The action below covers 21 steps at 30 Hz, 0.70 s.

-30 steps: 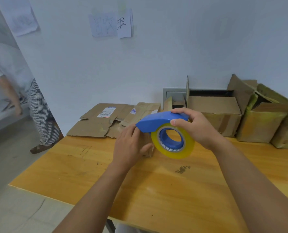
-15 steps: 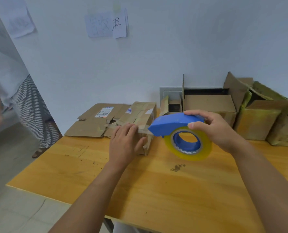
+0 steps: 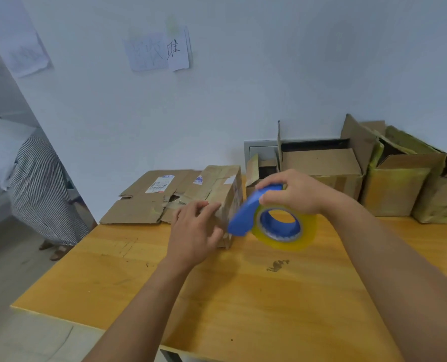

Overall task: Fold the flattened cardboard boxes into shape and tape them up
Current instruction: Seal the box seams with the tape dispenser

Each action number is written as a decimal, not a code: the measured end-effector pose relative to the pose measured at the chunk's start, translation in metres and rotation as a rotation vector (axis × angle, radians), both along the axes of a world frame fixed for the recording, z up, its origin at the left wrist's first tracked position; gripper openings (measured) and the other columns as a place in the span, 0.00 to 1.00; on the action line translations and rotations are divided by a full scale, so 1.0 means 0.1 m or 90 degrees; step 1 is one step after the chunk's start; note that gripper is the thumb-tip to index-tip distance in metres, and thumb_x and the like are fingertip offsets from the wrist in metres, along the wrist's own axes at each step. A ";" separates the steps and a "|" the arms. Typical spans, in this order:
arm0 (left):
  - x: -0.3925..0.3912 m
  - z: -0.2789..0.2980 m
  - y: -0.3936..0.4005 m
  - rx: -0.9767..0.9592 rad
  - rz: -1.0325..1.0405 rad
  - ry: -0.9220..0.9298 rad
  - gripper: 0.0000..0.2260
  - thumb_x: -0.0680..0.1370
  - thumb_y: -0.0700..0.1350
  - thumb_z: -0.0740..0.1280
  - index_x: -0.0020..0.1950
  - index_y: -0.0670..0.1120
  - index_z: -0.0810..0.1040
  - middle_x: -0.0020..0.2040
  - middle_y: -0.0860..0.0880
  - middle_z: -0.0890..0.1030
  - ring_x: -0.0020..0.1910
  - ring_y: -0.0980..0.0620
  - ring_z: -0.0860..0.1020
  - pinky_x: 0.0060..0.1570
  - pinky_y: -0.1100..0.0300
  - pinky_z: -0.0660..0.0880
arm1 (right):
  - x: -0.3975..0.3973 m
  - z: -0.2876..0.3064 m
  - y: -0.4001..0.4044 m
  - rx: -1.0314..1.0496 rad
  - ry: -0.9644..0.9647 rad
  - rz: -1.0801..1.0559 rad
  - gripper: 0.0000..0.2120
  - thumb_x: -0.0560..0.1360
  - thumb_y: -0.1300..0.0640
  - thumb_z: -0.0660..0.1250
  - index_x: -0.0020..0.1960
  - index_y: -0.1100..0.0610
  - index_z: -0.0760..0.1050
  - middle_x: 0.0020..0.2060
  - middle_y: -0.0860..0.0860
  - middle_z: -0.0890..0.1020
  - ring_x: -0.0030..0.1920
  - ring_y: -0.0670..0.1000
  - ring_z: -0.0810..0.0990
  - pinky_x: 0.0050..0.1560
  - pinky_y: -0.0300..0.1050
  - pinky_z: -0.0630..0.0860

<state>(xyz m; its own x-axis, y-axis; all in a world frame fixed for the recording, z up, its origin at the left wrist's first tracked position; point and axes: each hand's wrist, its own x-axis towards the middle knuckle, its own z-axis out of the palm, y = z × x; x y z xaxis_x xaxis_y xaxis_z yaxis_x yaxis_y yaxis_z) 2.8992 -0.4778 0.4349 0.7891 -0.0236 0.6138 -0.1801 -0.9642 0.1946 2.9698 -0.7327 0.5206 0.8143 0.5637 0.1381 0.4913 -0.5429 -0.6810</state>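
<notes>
The right hand [image 3: 295, 195] grips the tape dispenser [image 3: 266, 220] just right of the small box [image 3: 227, 194]; the left hand [image 3: 193, 231] presses on it, fingers probably flat.

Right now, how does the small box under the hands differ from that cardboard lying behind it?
The small box stands folded up into shape; the flattened cardboard lies flat on the table. The left hand presses the small box; nothing touches the flattened cardboard. Both are worn brown cardboard with white labels.

Two bare forearms, no sleeves in view, left hand [image 3: 194, 232] and right hand [image 3: 293, 192] ungloved, no rings, watch or wristbands
</notes>
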 end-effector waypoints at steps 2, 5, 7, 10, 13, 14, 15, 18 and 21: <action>-0.03 0.05 0.00 -0.009 -0.006 0.014 0.24 0.71 0.54 0.61 0.67 0.54 0.77 0.59 0.51 0.76 0.60 0.52 0.71 0.64 0.61 0.53 | 0.04 -0.10 -0.02 -0.070 -0.007 -0.005 0.17 0.64 0.37 0.68 0.52 0.37 0.81 0.53 0.36 0.80 0.50 0.40 0.78 0.48 0.40 0.75; 0.00 0.10 -0.05 -0.061 0.008 0.029 0.25 0.71 0.62 0.55 0.63 0.56 0.79 0.54 0.55 0.74 0.58 0.55 0.70 0.64 0.60 0.53 | 0.03 -0.37 -0.18 0.026 -0.007 -0.100 0.16 0.66 0.37 0.68 0.53 0.35 0.78 0.55 0.40 0.80 0.50 0.43 0.79 0.49 0.41 0.75; 0.07 0.11 -0.13 -0.097 0.059 0.018 0.25 0.71 0.69 0.55 0.55 0.56 0.81 0.49 0.56 0.73 0.52 0.55 0.68 0.63 0.57 0.55 | 0.01 -0.51 -0.22 0.090 -0.018 -0.172 0.21 0.63 0.34 0.66 0.54 0.36 0.77 0.53 0.41 0.80 0.49 0.44 0.79 0.46 0.41 0.76; 0.18 0.12 -0.28 -0.119 0.158 0.014 0.19 0.75 0.68 0.61 0.46 0.53 0.79 0.44 0.54 0.70 0.49 0.50 0.68 0.61 0.51 0.59 | -0.05 -0.69 -0.15 0.191 -0.033 -0.232 0.23 0.63 0.34 0.66 0.57 0.37 0.77 0.54 0.40 0.79 0.50 0.42 0.78 0.44 0.38 0.74; 0.24 0.08 -0.36 -0.095 0.187 -0.012 0.10 0.77 0.56 0.66 0.45 0.50 0.78 0.43 0.51 0.72 0.49 0.44 0.73 0.60 0.49 0.59 | -0.09 -0.83 -0.04 0.256 -0.049 -0.276 0.20 0.67 0.38 0.70 0.59 0.38 0.75 0.55 0.41 0.78 0.51 0.43 0.78 0.42 0.37 0.73; 0.25 0.06 -0.36 -0.081 0.183 -0.025 0.08 0.76 0.55 0.67 0.45 0.51 0.78 0.43 0.50 0.73 0.49 0.43 0.73 0.60 0.49 0.58 | -0.08 -0.87 -0.01 0.279 -0.056 -0.296 0.19 0.70 0.41 0.71 0.60 0.39 0.75 0.55 0.41 0.78 0.51 0.43 0.78 0.42 0.35 0.72; 0.25 0.03 -0.33 -0.065 0.179 -0.037 0.08 0.75 0.55 0.69 0.45 0.51 0.77 0.43 0.50 0.74 0.48 0.44 0.73 0.59 0.50 0.57 | -0.08 -0.90 0.02 0.301 -0.063 -0.316 0.19 0.71 0.42 0.71 0.61 0.40 0.76 0.55 0.41 0.78 0.51 0.42 0.78 0.40 0.32 0.71; 0.22 -0.04 -0.28 -0.027 0.164 -0.075 0.09 0.73 0.53 0.73 0.45 0.51 0.77 0.44 0.49 0.75 0.46 0.46 0.73 0.57 0.51 0.58 | -0.12 -0.97 0.15 0.355 -0.084 -0.359 0.23 0.69 0.39 0.69 0.63 0.42 0.75 0.52 0.37 0.77 0.50 0.31 0.75 0.37 0.27 0.72; 0.20 -0.06 -0.31 -0.018 0.158 -0.100 0.09 0.74 0.53 0.74 0.44 0.50 0.78 0.43 0.48 0.76 0.44 0.45 0.74 0.52 0.52 0.60 | -0.16 -1.07 0.28 0.399 -0.098 -0.383 0.24 0.70 0.41 0.69 0.65 0.44 0.74 0.52 0.36 0.76 0.50 0.28 0.73 0.39 0.25 0.71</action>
<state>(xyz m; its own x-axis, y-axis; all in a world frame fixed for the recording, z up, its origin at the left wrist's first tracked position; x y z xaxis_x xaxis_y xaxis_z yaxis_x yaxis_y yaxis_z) 2.9192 -0.5087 0.4291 0.6635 0.1767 0.7270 0.0300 -0.9772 0.2101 2.9540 -0.7045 0.4136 0.8958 -0.1709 0.4104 0.3532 -0.2870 -0.8905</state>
